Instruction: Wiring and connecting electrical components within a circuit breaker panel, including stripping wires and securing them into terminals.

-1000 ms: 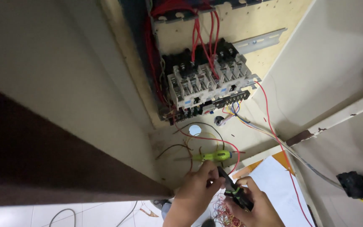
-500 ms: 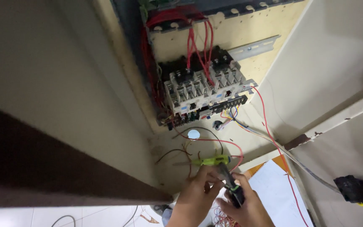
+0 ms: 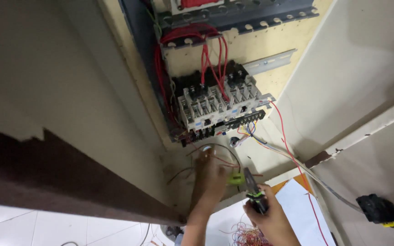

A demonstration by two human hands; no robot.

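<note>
Evidently, below the rigid breaker block (image 3: 220,107), the left hand (image 3: 210,175) reaches open-fingered among thin, springy red wires (image 3: 215,157), best pinched along their insulation, while the right hand (image 3: 270,216) grips light pliers (image 3: 253,189) by the handles.

Both forearms rise bare from the bottom edge below the row of grey circuit breakers (image 3: 222,107), with no sleeve, glove, watch or ring showing. The left hand (image 3: 210,175) and right hand (image 3: 270,216) are uncovered too.
</note>
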